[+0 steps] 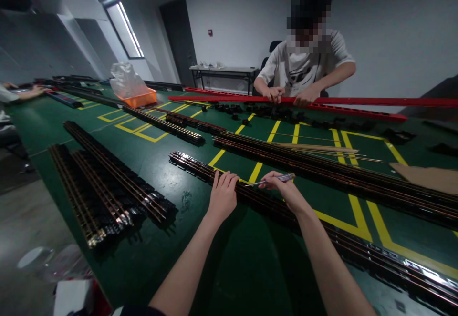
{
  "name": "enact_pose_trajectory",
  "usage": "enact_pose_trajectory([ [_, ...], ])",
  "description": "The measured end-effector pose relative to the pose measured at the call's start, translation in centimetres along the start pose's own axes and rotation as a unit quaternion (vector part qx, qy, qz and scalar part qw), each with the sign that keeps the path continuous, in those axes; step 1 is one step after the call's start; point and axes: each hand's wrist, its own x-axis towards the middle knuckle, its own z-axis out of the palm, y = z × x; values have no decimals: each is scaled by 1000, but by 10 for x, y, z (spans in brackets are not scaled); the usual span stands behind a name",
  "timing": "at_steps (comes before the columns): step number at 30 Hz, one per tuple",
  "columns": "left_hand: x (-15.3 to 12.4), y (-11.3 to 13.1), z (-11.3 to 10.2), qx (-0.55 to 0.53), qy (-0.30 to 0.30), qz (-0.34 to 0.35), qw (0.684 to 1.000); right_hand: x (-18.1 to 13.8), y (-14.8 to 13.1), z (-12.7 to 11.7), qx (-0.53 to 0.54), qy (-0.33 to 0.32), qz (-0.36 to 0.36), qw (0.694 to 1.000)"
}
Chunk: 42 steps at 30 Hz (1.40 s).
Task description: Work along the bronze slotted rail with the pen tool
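A long black rail with copper-coloured strips along it lies slantwise across the table in front of me. My left hand is laid across this rail, its fingers bent over the top and its thumb hidden. Just to the right, my right hand is closed round a screwdriver with a see-through handle. The screwdriver's thin shaft points left, and its tip is at the rail close to my left fingers. Whether the tip touches a screw is too small to tell.
Several similar black rails lie at the left, and a longer bundle lies beyond my hands. Thin tan strips and cardboard are at the right. An orange basket stands farther back. Across the green table, a person handles a red bar.
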Motion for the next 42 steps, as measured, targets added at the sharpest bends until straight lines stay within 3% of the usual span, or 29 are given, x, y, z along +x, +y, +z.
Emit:
enact_pose_trajectory([
  [19,0,1,-2,1,-3,-1,1000,0,-1,-2,5,6,-3,1000],
  [27,-1,-6,4,4,9,-15,1000,-3,-11,6,-25,-24,-3,999],
  [36,-1,-7,3,-55,-5,-10,998,-1,-6,5,-5,-20,1,1000],
  [42,-1,-2,-2,-33,-25,-3,999,-1,-4,6,6,-18,6,1000],
])
